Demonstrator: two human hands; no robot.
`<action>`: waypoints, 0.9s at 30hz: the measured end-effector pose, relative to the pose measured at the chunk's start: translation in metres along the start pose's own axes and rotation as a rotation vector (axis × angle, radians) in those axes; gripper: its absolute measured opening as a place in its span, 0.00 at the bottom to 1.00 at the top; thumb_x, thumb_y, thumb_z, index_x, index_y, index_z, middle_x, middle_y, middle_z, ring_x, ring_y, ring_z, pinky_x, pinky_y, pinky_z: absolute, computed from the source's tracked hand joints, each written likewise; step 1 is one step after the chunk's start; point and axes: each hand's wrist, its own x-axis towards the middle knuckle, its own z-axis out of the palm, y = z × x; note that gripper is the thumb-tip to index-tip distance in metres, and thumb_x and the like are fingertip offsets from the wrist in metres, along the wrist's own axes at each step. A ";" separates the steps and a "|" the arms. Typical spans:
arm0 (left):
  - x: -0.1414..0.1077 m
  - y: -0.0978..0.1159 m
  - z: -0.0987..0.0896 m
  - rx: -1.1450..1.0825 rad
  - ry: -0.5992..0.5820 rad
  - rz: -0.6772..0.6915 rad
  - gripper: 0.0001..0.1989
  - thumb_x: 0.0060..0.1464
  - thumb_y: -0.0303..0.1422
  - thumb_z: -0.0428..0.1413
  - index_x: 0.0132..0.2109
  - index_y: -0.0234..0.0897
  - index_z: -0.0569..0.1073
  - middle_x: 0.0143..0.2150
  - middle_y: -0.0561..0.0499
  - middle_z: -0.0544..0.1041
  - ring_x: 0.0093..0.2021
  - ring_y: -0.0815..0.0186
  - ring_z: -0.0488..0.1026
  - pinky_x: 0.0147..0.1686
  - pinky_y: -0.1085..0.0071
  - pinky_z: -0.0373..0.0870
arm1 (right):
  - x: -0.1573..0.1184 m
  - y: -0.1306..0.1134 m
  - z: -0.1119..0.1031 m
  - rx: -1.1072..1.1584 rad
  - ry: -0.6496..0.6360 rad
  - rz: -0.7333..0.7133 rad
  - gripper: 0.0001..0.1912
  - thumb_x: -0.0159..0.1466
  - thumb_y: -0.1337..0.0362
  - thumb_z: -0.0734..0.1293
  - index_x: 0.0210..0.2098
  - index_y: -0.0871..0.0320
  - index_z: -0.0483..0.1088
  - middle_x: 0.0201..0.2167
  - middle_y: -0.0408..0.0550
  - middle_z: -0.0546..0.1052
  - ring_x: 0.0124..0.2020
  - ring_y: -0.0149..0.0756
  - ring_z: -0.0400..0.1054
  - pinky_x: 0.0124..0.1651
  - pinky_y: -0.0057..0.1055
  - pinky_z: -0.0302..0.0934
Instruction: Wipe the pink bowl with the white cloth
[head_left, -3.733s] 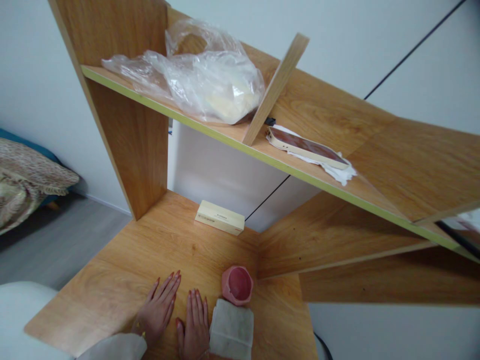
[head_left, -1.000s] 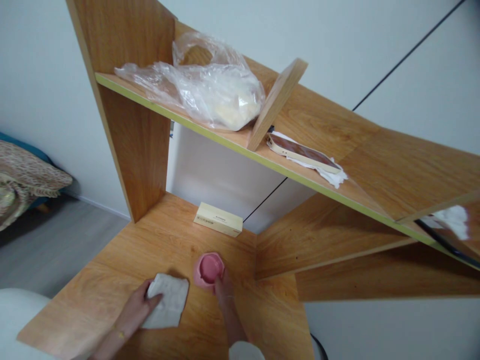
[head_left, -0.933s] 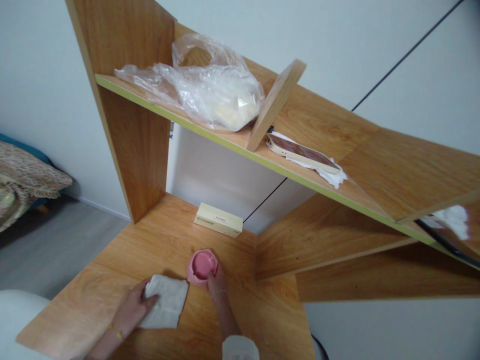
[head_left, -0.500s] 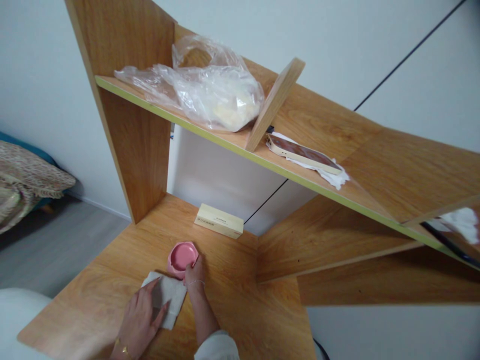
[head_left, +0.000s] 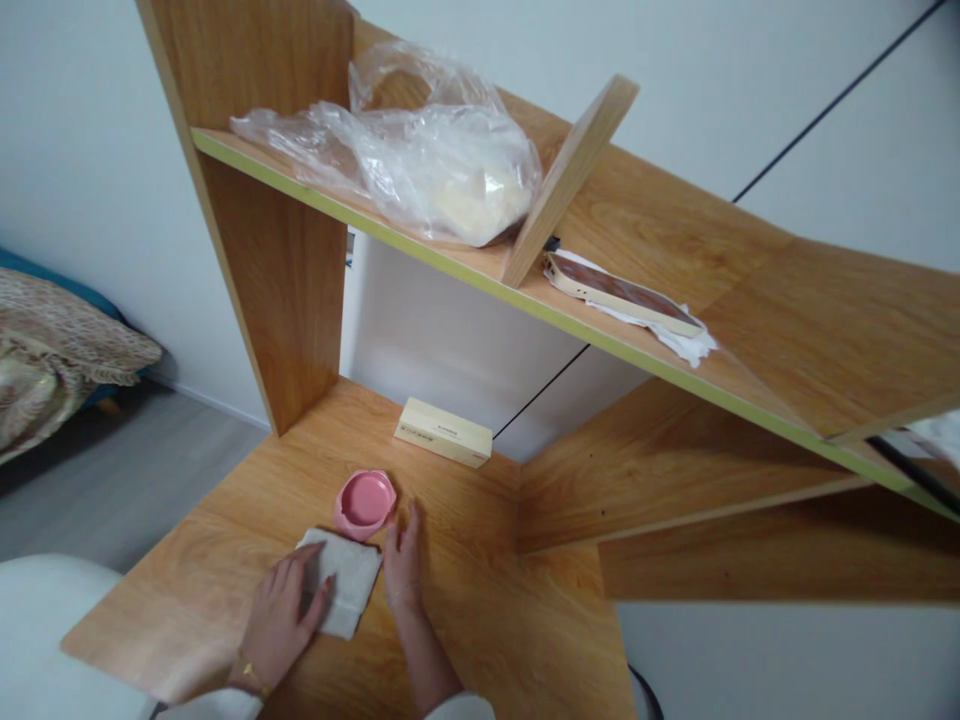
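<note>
A pink round dish with an angular rim, like an ashtray (head_left: 366, 503), rests on the wooden desk (head_left: 225, 560). In front of it a folded grey-white cloth (head_left: 349, 580) lies flat, close to the dish. My left hand (head_left: 281, 605) rests on the cloth's left side, thumb and fingers apart. Just right of the dish and the cloth is my right hand (head_left: 403, 560), its fingers stretched out and holding nothing.
A long cream box (head_left: 442, 433) stands at the back of the desk. On the shelf above are a clear plastic bag (head_left: 450, 170) and a phone (head_left: 626, 292) on white tissue. A white rounded seat (head_left: 67, 640) is at the lower left.
My right hand has let go of the pink dish and moved a little to the right, its fingers now extended. My left hand stays on the cloth. The view has shifted slightly.
</note>
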 end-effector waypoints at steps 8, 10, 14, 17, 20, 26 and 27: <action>0.010 -0.033 -0.011 -0.019 0.050 -0.054 0.26 0.58 0.44 0.42 0.56 0.31 0.64 0.55 0.37 0.71 0.57 0.52 0.68 0.56 0.53 0.64 | -0.066 0.043 -0.063 -0.491 0.066 -0.327 0.25 0.68 0.57 0.53 0.62 0.59 0.57 0.59 0.55 0.67 0.61 0.44 0.57 0.61 0.47 0.53; 0.011 -0.033 -0.009 -0.021 0.060 -0.024 0.26 0.58 0.42 0.41 0.58 0.30 0.62 0.58 0.36 0.69 0.59 0.52 0.66 0.57 0.52 0.63 | -0.078 0.051 -0.067 -0.590 0.052 -0.384 0.27 0.68 0.57 0.54 0.64 0.59 0.53 0.60 0.55 0.65 0.62 0.45 0.56 0.63 0.49 0.50; -0.001 -0.014 -0.003 -0.037 0.020 0.116 0.25 0.59 0.36 0.42 0.62 0.37 0.59 0.62 0.43 0.66 0.63 0.55 0.61 0.60 0.52 0.61 | -0.096 0.058 -0.067 -0.667 -0.005 -0.420 0.31 0.68 0.57 0.55 0.67 0.57 0.44 0.62 0.53 0.63 0.63 0.45 0.56 0.64 0.51 0.46; -0.020 0.011 0.009 -0.067 -0.146 0.316 0.25 0.60 0.32 0.42 0.63 0.39 0.59 0.63 0.45 0.65 0.63 0.59 0.61 0.60 0.58 0.62 | -0.106 0.060 -0.061 -0.636 0.023 -0.390 0.29 0.68 0.58 0.53 0.67 0.57 0.46 0.61 0.52 0.64 0.63 0.44 0.56 0.65 0.51 0.45; -0.041 0.033 0.031 -0.095 -0.276 0.471 0.28 0.59 0.26 0.41 0.66 0.40 0.56 0.63 0.47 0.66 0.62 0.62 0.63 0.60 0.64 0.63 | -0.111 0.064 -0.056 -0.610 0.041 -0.343 0.27 0.69 0.58 0.52 0.65 0.57 0.52 0.60 0.52 0.66 0.63 0.44 0.55 0.65 0.52 0.45; -0.051 0.044 0.069 -0.053 -0.294 0.506 0.29 0.59 0.25 0.40 0.67 0.38 0.52 0.64 0.47 0.64 0.62 0.62 0.63 0.60 0.63 0.64 | -0.109 0.072 -0.062 -0.654 -0.043 -0.370 0.25 0.68 0.61 0.52 0.63 0.57 0.57 0.60 0.52 0.66 0.62 0.43 0.57 0.64 0.50 0.49; -0.050 0.043 0.070 -0.030 -0.296 0.499 0.29 0.58 0.25 0.41 0.67 0.38 0.53 0.65 0.46 0.63 0.62 0.61 0.62 0.60 0.62 0.63 | -0.108 0.073 -0.064 -0.665 -0.046 -0.377 0.25 0.67 0.62 0.52 0.63 0.57 0.56 0.60 0.51 0.66 0.62 0.43 0.57 0.64 0.50 0.49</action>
